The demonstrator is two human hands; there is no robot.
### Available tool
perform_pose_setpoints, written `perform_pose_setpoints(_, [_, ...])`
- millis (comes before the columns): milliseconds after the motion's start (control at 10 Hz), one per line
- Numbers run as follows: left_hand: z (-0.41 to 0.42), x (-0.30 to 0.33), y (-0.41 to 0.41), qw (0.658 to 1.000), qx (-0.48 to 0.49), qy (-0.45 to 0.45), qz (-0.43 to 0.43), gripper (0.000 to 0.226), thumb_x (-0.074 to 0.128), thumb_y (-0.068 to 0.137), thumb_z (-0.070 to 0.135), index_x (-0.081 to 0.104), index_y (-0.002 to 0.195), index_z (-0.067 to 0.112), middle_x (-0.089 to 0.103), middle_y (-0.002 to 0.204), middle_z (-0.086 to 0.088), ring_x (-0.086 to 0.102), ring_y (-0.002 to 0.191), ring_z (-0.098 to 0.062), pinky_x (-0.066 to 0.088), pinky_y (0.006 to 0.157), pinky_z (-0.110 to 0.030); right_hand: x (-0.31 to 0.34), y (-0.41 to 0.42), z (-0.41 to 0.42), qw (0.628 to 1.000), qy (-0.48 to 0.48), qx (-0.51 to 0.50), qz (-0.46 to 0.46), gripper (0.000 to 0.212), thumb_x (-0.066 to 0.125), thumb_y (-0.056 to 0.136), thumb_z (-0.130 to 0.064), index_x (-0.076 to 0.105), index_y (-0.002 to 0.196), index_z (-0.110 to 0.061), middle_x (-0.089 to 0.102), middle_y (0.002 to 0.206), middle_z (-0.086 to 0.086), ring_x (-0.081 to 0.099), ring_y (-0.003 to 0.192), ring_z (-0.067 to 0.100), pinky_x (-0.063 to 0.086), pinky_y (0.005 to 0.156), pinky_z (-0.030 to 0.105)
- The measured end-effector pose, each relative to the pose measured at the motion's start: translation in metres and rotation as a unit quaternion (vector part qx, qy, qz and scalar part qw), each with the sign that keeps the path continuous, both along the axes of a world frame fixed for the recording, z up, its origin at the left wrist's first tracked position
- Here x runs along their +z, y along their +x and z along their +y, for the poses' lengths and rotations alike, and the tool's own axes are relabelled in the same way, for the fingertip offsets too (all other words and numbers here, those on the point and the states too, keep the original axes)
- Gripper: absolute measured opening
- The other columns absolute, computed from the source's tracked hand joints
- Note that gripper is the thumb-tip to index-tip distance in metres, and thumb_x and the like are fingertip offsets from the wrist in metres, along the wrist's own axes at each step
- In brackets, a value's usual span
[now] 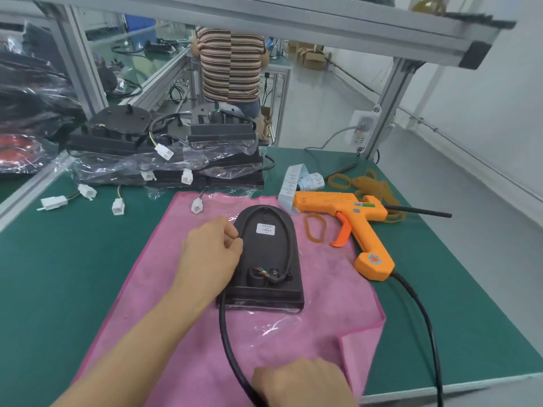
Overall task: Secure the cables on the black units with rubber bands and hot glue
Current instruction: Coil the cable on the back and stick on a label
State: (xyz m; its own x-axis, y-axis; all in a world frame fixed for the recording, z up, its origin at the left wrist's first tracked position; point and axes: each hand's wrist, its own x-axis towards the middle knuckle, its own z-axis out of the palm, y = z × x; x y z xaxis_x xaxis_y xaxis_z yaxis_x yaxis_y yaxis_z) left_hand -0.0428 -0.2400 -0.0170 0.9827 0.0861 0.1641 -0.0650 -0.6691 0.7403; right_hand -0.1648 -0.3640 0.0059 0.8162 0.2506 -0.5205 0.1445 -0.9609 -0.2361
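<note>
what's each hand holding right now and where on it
Both hold the black cable: the left hand pinches it at the left edge of the black unit, and the right hand grips the loose run near the bottom of the view.

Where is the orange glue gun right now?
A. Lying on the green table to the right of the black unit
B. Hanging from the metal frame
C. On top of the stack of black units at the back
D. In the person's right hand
A: the orange glue gun lies on the green table right of the black unit, with neither the left hand nor the right hand on it.
</note>
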Motion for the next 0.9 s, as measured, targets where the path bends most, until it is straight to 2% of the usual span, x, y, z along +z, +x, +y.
perform_pose_setpoints(100, [0.000, -0.002, 0.000, 0.999, 0.006, 0.026, -0.021, 0.010, 0.062, 0.086, 0.012, 0.059, 0.082, 0.021, 0.052, 0.066, 0.019, 0.057, 0.073, -0.020, 0.039, 0.068, -0.029, 0.035, 0.001, -0.011, 0.967, -0.090, 0.026, -0.236, 0.032, 0.081, 0.044, -0.044, 0.070, 0.070, -0.030, 0.009, 0.053, 0.004, 0.042, 0.042, 0.028, -0.001, 0.053, 0.018])
perform_pose_setpoints(200, [-0.003, -0.006, -0.003, 0.998, 0.018, 0.048, -0.045, 0.005, 0.061, 0.088, 0.013, 0.063, 0.088, 0.018, 0.051, 0.066, 0.016, 0.055, 0.072, -0.020, 0.032, 0.066, -0.028, 0.045, 0.012, -0.020, 0.949, -0.071, -0.010, -0.308, 0.040, 0.089, 0.026, -0.033, 0.060, 0.052, -0.025, 0.039, 0.038, 0.002, 0.038, 0.032, 0.028, -0.006, 0.055, 0.019])
perform_pose_setpoints(300, [-0.002, -0.009, -0.009, 0.998, 0.024, 0.016, -0.049, 0.007, 0.065, 0.087, 0.014, 0.068, 0.093, 0.016, 0.059, 0.071, 0.011, 0.057, 0.070, -0.017, 0.035, 0.066, -0.026, 0.035, 0.047, -0.040, 0.939, -0.030, -0.035, -0.341, 0.018, 0.057, 0.084, -0.017, 0.065, 0.100, -0.019, 0.067, 0.090, 0.006, 0.063, 0.088, 0.028, 0.036, 0.052, 0.032])
perform_pose_setpoints(400, [0.003, -0.011, -0.012, 0.998, 0.016, -0.050, -0.043, 0.010, 0.070, 0.084, 0.014, 0.073, 0.094, 0.016, 0.064, 0.072, 0.014, 0.059, 0.070, -0.006, 0.041, 0.065, -0.016, 0.024, 0.061, -0.068, 0.957, 0.142, -0.128, -0.216, 0.029, 0.053, 0.084, -0.015, 0.070, 0.108, -0.018, 0.067, 0.081, -0.004, 0.059, 0.080, 0.010, 0.045, 0.068, 0.022])
perform_pose_setpoints(500, [0.009, -0.014, -0.015, 0.996, -0.005, -0.084, -0.040, 0.015, 0.070, 0.086, 0.016, 0.075, 0.100, 0.017, 0.071, 0.081, 0.010, 0.061, 0.075, -0.005, 0.040, 0.064, -0.005, 0.012, 0.059, -0.076, 0.898, 0.329, -0.245, -0.156, 0.030, 0.072, 0.081, -0.020, 0.068, 0.110, -0.025, 0.067, 0.071, -0.011, 0.065, 0.063, 0.002, 0.048, 0.060, 0.011])
perform_pose_setpoints(600, [0.018, -0.018, -0.022, 0.992, -0.054, -0.113, -0.032, 0.023, 0.067, 0.089, 0.016, 0.073, 0.111, 0.020, 0.072, 0.093, 0.008, 0.061, 0.081, -0.013, 0.041, 0.070, -0.007, 0.003, 0.060, -0.076, 0.829, 0.442, -0.321, -0.119, 0.037, 0.073, 0.081, -0.004, 0.064, 0.112, -0.022, 0.073, 0.077, 0.010, 0.071, 0.059, 0.017, 0.057, 0.059, 0.023])
perform_pose_setpoints(700, [0.022, -0.021, -0.029, 0.984, -0.104, -0.141, -0.027, 0.030, 0.064, 0.090, 0.014, 0.069, 0.118, 0.023, 0.070, 0.100, 0.003, 0.058, 0.089, -0.011, 0.037, 0.076, -0.004, 0.001, 0.062, -0.071, 0.826, 0.435, -0.330, -0.138, 0.038, 0.058, 0.087, 0.007, 0.063, 0.114, -0.019, 0.063, 0.078, 0.008, 0.067, 0.055, 0.020, 0.058, 0.064, 0.032])
perform_pose_setpoints(800, [0.018, -0.020, -0.029, 0.984, -0.124, -0.119, -0.040, 0.031, 0.067, 0.088, 0.016, 0.068, 0.118, 0.022, 0.069, 0.099, 0.004, 0.057, 0.085, -0.012, 0.039, 0.076, -0.005, -0.002, 0.060, -0.072, 0.846, 0.394, -0.303, -0.193, 0.047, 0.043, 0.088, 0.006, 0.061, 0.103, -0.035, 0.049, 0.068, 0.001, 0.058, 0.045, 0.012, 0.047, 0.060, 0.026])
perform_pose_setpoints(900, [0.016, -0.016, -0.025, 0.985, -0.152, -0.041, -0.070, 0.033, 0.062, 0.090, 0.026, 0.067, 0.122, 0.021, 0.069, 0.107, 0.007, 0.060, 0.088, -0.008, 0.039, 0.082, -0.006, -0.005, 0.050, -0.077, 0.832, 0.411, -0.312, -0.203, 0.051, 0.039, 0.086, 0.008, 0.064, 0.097, -0.035, 0.053, 0.064, 0.007, 0.047, 0.037, 0.011, 0.041, 0.046, 0.019])
